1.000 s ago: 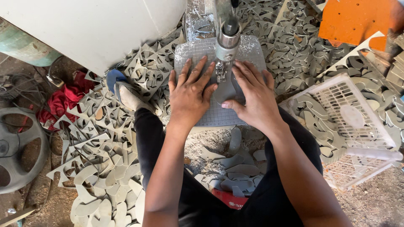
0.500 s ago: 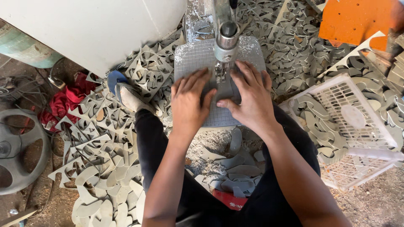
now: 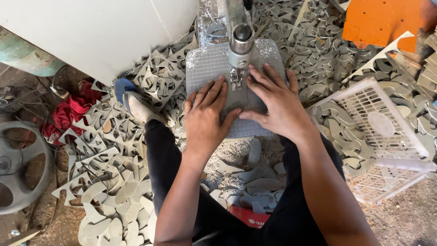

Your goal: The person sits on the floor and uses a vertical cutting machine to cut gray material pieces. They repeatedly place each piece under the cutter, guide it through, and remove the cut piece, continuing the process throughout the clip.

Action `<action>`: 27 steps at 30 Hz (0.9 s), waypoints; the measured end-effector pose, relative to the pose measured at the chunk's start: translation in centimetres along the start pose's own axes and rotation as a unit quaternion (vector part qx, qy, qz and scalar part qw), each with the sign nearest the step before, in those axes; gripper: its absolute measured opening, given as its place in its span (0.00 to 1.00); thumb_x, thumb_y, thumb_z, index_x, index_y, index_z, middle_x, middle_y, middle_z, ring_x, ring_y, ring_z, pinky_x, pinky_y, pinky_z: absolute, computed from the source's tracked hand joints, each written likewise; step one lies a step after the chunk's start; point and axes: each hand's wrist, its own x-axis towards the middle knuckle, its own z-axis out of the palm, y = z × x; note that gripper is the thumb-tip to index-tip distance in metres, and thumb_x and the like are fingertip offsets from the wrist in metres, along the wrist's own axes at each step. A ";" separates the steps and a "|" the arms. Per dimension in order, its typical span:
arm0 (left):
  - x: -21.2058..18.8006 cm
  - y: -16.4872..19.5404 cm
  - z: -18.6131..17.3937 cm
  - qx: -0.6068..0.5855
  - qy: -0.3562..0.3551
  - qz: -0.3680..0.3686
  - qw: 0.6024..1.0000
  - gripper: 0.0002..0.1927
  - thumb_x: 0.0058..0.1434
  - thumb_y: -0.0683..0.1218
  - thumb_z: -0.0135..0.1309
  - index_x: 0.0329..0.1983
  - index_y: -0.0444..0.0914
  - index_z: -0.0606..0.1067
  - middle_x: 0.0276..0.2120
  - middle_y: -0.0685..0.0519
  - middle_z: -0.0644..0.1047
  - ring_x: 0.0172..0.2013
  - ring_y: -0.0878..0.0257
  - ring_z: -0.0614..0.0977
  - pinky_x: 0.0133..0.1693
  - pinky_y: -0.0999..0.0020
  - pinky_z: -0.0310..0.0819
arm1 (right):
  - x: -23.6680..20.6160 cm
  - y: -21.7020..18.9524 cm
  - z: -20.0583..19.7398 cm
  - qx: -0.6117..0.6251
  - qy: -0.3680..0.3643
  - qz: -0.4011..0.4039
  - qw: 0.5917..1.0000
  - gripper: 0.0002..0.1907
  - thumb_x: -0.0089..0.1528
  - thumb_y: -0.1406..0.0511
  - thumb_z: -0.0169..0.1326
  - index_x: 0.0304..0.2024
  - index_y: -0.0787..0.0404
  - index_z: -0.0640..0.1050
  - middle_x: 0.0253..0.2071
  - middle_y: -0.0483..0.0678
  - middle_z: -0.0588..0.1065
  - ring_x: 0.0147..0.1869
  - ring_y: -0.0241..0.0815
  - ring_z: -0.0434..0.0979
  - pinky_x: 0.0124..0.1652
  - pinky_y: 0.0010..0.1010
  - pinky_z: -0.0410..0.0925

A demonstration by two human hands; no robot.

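Both my hands press flat on a grey sheet (image 3: pixel 207 68) that lies on a small cutting machine's table. My left hand (image 3: pixel 205 116) rests on the sheet's left side, fingers spread toward the machine head (image 3: pixel 240 43). My right hand (image 3: pixel 275 102) lies on the right side, its fingertips close to the blade under the head (image 3: pixel 236 81). The thumbs nearly touch in the middle. The part of the sheet under my hands is hidden.
Grey cut-out scraps (image 3: pixel 114 182) cover the floor all round. A white plastic basket (image 3: pixel 387 136) with grey pieces lies tilted at the right. An orange board (image 3: pixel 382 20) is at the top right, a white panel (image 3: pixel 91 32) top left, a wheel (image 3: pixel 18 164) far left.
Both hands have shifted on the sheet, the right hand moving up and closer to the blade. The sheet has turned slightly under them.
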 end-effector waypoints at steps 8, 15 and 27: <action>0.2 0.2 0.6 -0.031 0.021 -0.032 0.999 0.32 0.55 0.55 0.66 0.60 0.35 0.77 0.65 0.52 0.74 0.65 0.55 0.72 0.64 0.52 0.57 | -0.4 -0.3 0.0 0.012 0.015 0.004 1.000 0.26 0.69 0.55 0.50 0.65 0.63 0.73 0.76 0.47 0.61 0.80 0.53 0.53 0.70 0.64 0.44; 0.3 0.2 0.8 -0.032 0.027 -0.039 0.998 0.30 0.56 0.53 0.66 0.60 0.35 0.77 0.65 0.52 0.74 0.65 0.55 0.72 0.65 0.53 0.57 | -0.6 -0.6 0.2 0.015 0.022 0.008 1.000 0.24 0.69 0.61 0.47 0.65 0.64 0.73 0.75 0.46 0.63 0.81 0.49 0.53 0.71 0.61 0.43; 0.5 0.1 1.0 -0.038 0.041 -0.050 0.997 0.28 0.56 0.51 0.67 0.59 0.38 0.79 0.63 0.55 0.77 0.63 0.58 0.75 0.64 0.55 0.58 | -0.6 -0.5 0.6 -0.001 0.025 0.010 1.000 0.24 0.69 0.61 0.48 0.66 0.64 0.72 0.75 0.46 0.62 0.80 0.48 0.54 0.72 0.61 0.43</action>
